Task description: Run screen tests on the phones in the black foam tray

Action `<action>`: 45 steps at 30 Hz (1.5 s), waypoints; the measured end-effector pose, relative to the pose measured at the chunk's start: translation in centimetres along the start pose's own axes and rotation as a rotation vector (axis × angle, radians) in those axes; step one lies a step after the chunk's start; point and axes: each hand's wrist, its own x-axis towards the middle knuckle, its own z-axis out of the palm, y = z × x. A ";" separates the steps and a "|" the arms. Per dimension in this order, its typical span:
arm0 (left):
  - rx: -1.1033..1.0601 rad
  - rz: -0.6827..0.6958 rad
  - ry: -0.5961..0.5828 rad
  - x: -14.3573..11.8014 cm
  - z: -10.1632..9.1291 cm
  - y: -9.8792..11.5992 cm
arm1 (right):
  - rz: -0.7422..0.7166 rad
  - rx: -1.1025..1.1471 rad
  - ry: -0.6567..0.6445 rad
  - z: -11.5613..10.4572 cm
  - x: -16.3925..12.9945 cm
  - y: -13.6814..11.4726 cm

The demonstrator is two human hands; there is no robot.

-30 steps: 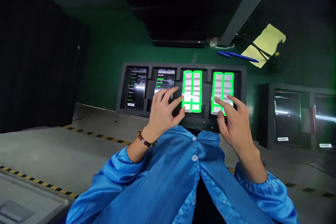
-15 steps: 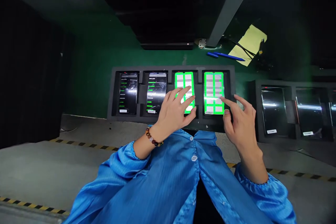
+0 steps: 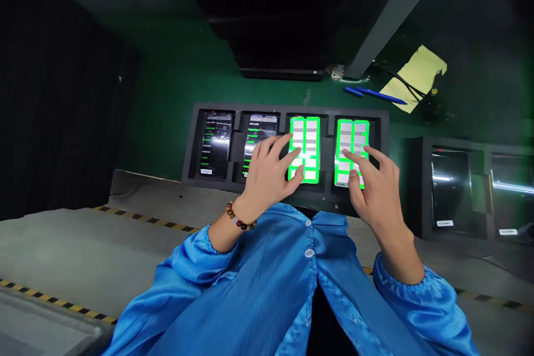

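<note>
1. In the dark grey tray (image 3: 327, 151), toward its left end: first phone (image 3: 216, 144) and second phone (image 3: 262, 128), glossy black, with rows of green and white writing too small to read.
2. Toward the tray's right end: third phone (image 3: 311, 142) and fourth phone (image 3: 354, 136), both with bright green grids over pale panels.
3. Along the first phone's lower edge: white label (image 3: 206, 171), print unreadable.
4. Over the third phone: left hand (image 3: 269, 173), fingers spread wide.
5. Over the fourth phone: right hand (image 3: 377, 192), fingers spread wide too; contact unclear.
6. Beyond the tray's right end: slim blue pen (image 3: 384, 95), ragged yellow paper (image 3: 431, 64).
</note>
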 end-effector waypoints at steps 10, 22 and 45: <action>-0.045 0.103 -0.011 2.0 1.7 1.4 | 0.121 -0.031 0.043 -0.8 -1.2 1.5; 0.049 -0.033 0.069 1.4 0.6 -0.8 | 0.016 0.057 0.014 0.6 1.6 0.6; 0.082 -0.080 0.040 3.9 1.1 -0.6 | 0.061 0.054 0.045 1.0 4.5 0.6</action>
